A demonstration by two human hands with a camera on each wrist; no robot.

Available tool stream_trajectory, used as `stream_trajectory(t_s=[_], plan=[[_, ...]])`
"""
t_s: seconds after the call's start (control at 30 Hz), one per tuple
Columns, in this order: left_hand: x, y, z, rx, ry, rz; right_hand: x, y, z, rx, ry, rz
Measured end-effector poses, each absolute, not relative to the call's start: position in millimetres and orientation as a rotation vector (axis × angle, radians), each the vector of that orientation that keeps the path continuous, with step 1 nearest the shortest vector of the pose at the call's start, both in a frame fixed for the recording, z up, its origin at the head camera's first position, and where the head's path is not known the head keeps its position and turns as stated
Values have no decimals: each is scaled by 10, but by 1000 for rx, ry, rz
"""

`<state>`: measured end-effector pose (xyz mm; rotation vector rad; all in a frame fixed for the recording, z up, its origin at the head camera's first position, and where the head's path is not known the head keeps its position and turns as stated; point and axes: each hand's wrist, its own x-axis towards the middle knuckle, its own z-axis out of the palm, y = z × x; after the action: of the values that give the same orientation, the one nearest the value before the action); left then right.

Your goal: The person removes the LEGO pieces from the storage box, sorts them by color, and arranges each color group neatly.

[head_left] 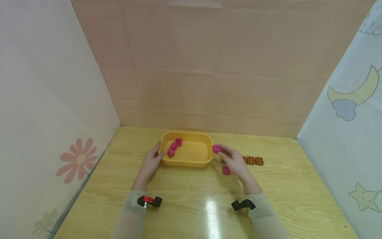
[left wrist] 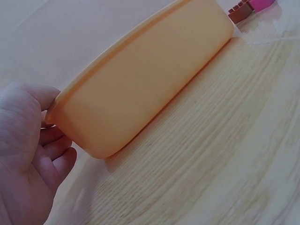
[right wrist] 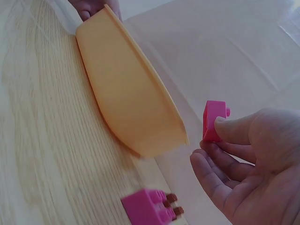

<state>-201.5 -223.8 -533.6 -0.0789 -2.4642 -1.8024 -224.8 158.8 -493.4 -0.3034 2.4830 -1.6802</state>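
The left hand (head_left: 151, 160) grips the tray (head_left: 194, 152) at nine o'clock, so the right hand (head_left: 234, 161), pinching a pink block (head_left: 216, 149) beside its three o'clock end, should perhaps lower the block inside gently.

Open room above right half of tray (head_left: 194, 151), rim (head_left: 185, 162) blocking sideways passage
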Motion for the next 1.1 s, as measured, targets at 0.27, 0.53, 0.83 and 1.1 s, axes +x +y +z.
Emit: stream_trajectory(t_s=[0.27,0.53,0.83,1.1], plan=[[-2020,-2255,-5343,-57,-2482,-1788,-2205,1857,-4964,-302,2587,-1605],[-2011,-2260,-5335,-45,-2479,-1797,-2074,2220,-4997,-420,2657,-1451],[-2015,-2281,-5316,-44,-2482,-1811,-2003,2564,-4974,-454,2621,-1308],[-2017,-2243,-5337,-73,-2480,-1802,-1971,2651,-5052,-377,2552,-1263]])
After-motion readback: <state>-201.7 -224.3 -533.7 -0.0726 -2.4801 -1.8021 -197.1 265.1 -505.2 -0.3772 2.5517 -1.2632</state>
